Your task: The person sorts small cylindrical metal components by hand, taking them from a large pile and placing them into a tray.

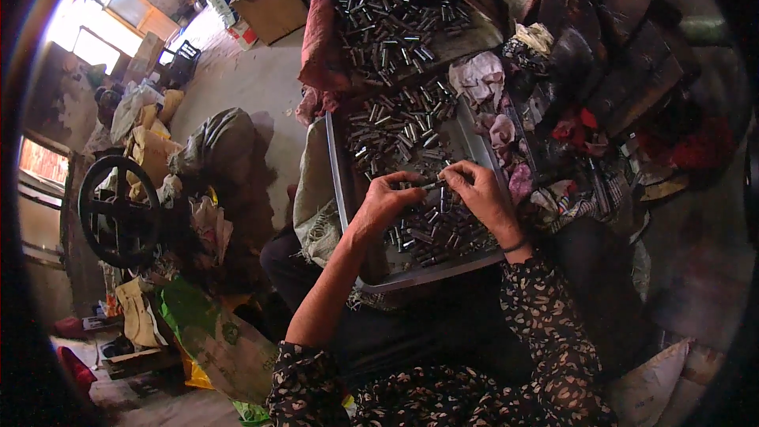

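Observation:
Between my two hands is a small, slim metal rod [432,186], held level over a grey plastic tray [338,182]. The fingers of my left hand [389,199] are closed round its left end. At its right end my right hand [479,192] pinches with thumb and forefinger. Below and beyond my hands, many short dark metal rods [395,122] lie loose in the tray, some with shiny sides. My fingers cover part of the held piece, so its full shape is hidden.
Past the tray, a larger heap of similar rods [387,12] lies on reddish cloth [316,55]. Crumpled rags [478,75] and dark boards [617,39] crowd the right side. On the left stand a black handwheel [118,251], sacks [225,142] and a cardboard box [269,4].

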Tool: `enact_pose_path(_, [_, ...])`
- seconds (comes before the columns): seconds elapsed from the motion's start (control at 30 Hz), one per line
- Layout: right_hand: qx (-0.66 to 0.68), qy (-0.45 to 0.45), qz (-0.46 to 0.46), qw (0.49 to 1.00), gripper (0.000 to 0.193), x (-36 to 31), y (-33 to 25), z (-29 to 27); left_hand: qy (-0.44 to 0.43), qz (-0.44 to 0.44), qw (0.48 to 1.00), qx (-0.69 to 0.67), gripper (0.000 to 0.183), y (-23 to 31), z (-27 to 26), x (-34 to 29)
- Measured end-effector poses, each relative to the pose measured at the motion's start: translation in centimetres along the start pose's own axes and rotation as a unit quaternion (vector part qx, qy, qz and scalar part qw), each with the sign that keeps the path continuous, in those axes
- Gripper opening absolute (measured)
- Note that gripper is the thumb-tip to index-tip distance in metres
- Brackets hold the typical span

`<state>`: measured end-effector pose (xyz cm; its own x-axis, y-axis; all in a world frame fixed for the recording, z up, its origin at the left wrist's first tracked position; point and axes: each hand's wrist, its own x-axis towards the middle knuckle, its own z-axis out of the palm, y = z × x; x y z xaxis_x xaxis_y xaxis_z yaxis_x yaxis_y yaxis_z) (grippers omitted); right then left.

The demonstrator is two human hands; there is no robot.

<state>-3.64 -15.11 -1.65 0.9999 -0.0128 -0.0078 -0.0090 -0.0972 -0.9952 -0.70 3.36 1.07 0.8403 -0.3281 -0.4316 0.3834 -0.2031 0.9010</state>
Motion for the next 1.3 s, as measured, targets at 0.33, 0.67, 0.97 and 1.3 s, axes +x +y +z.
enact_pose_path(0.33, [0.089,-0.03,0.101,0.99,0.023,0.1,0.4,0.1,0.007,-0.005,1.0,-0.024,0.029,0.1,0.1,-0.3])
enact_pose_path(0.67, [0.051,-0.021,0.027,0.998,0.022,0.1,0.8,0.7,0.008,0.016,0.999,0.041,0.03,-1.1,0.2,0.3])
enact_pose_path(0.97, [0.114,-0.059,0.056,0.99,0.026,-0.1,0.8,1.0,-0.088,-0.058,0.984,-0.143,0.028,-2.0,-1.0,0.1])
enact_pose_path(1.3, [0.098,-0.043,0.065,0.992,0.031,-0.5,0.7,1.5,-0.041,-0.024,0.997,-0.068,0.03,-1.9,-0.5,-0.4])
